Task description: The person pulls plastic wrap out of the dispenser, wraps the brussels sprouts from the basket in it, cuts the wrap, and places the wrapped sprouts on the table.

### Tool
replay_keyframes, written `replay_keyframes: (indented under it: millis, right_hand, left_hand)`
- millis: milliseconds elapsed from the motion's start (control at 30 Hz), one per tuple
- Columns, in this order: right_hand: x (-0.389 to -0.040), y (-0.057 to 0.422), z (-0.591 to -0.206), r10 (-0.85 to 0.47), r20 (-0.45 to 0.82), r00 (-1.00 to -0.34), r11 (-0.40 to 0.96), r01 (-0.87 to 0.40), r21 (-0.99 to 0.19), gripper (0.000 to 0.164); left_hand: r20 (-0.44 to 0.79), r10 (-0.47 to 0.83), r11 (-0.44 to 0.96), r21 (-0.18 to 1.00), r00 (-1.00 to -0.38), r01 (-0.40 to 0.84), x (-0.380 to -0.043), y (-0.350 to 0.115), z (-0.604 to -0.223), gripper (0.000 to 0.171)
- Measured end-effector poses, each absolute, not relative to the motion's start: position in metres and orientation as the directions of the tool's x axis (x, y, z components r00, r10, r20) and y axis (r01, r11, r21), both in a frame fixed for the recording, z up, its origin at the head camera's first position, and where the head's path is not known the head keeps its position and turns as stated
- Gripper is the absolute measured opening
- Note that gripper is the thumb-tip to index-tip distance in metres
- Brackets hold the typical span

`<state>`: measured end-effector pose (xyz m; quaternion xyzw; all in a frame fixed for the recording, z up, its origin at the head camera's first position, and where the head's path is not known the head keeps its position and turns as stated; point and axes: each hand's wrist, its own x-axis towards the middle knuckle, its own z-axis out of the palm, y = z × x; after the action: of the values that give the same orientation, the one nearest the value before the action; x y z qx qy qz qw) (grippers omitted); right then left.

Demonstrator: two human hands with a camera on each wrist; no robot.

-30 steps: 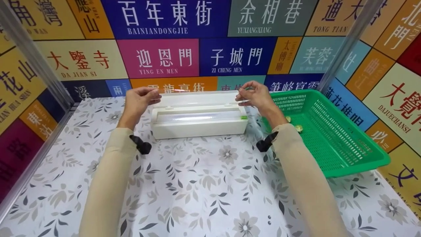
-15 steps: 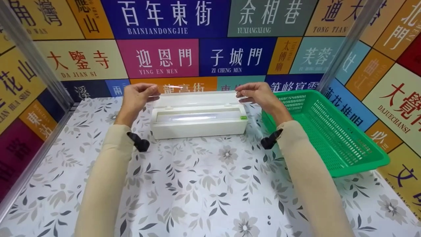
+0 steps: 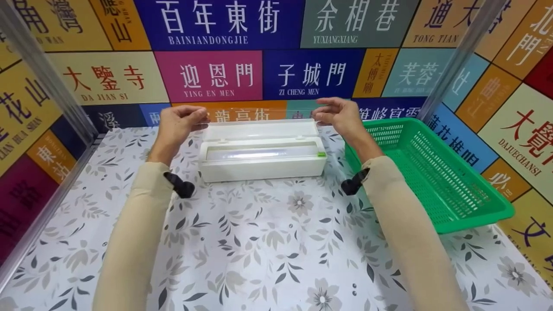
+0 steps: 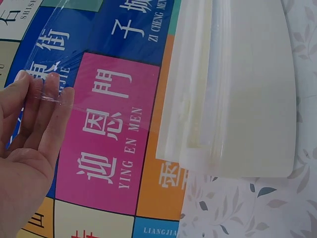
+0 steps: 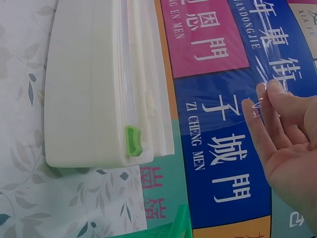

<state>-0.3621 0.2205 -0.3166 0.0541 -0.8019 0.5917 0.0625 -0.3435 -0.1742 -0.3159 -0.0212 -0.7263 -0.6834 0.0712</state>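
A clear sheet of plastic wrap [image 5: 223,106] stretches between the two hands, above and behind a white cling wrap dispenser [image 3: 263,168]. The left hand [image 3: 177,125] pinches one corner between thumb and fingers, at the dispenser's upper left. At the upper right, the right hand [image 3: 341,116] pinches the other corner; its thumb and index finger meet on the film in the right wrist view. The dispenser's lid [image 3: 259,129] is raised, and a shiny roll of film [image 3: 255,153] lies inside. A small green slide cutter [image 5: 132,141] sits at the dispenser's right end.
A green perforated basket [image 3: 466,216] stands on the right, partly behind the right forearm. Leaf-patterned cloth [image 3: 276,250] covers the table. A wall of coloured signs [image 3: 207,75] rises right behind the dispenser, with metal posts [image 3: 458,56] at the corners.
Both hands have risen slightly, and the right has shifted a little outward with its fingers straighter. Small pale pieces seen earlier in the basket are now hidden by the right arm. The dispenser stays put.
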Motion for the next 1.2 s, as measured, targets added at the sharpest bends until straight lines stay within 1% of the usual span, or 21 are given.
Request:
replay_keyframes:
  millis: [133, 300, 367, 467, 600, 733, 800, 900, 1067, 1200]
  right_hand:
    - [-0.362, 0.218, -0.312, 0.063, 0.164, -0.984, 0.379, -0.128, -0.917, 0.033]
    - [-0.360, 0.210, -0.307, 0.150, 0.194, -0.969, 0.502, -0.094, -0.860, 0.024]
    - [-0.359, 0.207, -0.307, 0.169, 0.211, -0.963, 0.531, -0.091, -0.842, 0.020]
    - [-0.358, 0.204, -0.305, 0.188, 0.208, -0.960, 0.531, -0.079, -0.844, 0.016]
    - [-0.359, 0.203, -0.304, 0.198, 0.194, -0.961, 0.511, -0.068, -0.857, 0.015]
    - [-0.359, 0.204, -0.304, 0.177, 0.210, -0.962, 0.478, -0.103, -0.872, 0.016]
    - [-0.358, 0.203, -0.305, 0.160, 0.219, -0.963, 0.434, -0.131, -0.891, 0.016]
    - [-0.358, 0.201, -0.305, 0.148, 0.197, -0.969, 0.331, -0.139, -0.933, 0.016]
    - [-0.356, 0.201, -0.303, 0.160, 0.127, -0.979, 0.217, -0.091, -0.972, 0.021]
    - [-0.355, 0.202, -0.299, 0.160, 0.115, -0.980, 0.164, -0.089, -0.982, 0.023]
  left_hand:
    - [0.130, -0.068, 0.083, 0.989, -0.989, 0.124, -0.343, -0.172, -0.312, 0.025]
    - [0.130, -0.059, 0.131, 0.984, -0.990, 0.121, -0.341, -0.170, -0.309, 0.025]
    - [0.133, -0.054, 0.132, 0.983, -0.990, 0.125, -0.340, -0.171, -0.308, 0.026]
    - [0.138, -0.059, 0.123, 0.984, -0.989, 0.130, -0.340, -0.172, -0.309, 0.025]
    - [0.156, -0.066, 0.127, 0.981, -0.986, 0.146, -0.339, -0.174, -0.308, 0.025]
    - [0.174, -0.075, 0.149, 0.976, -0.982, 0.161, -0.340, -0.174, -0.304, 0.026]
    - [0.166, -0.080, 0.159, 0.975, -0.983, 0.152, -0.339, -0.174, -0.301, 0.027]
    - [0.144, -0.091, 0.171, 0.977, -0.985, 0.127, -0.339, -0.173, -0.297, 0.028]
    - [0.117, -0.112, 0.156, 0.983, -0.987, 0.099, -0.337, -0.173, -0.292, 0.025]
    - [0.146, -0.112, 0.157, 0.979, -0.983, 0.128, -0.336, -0.174, -0.289, 0.024]
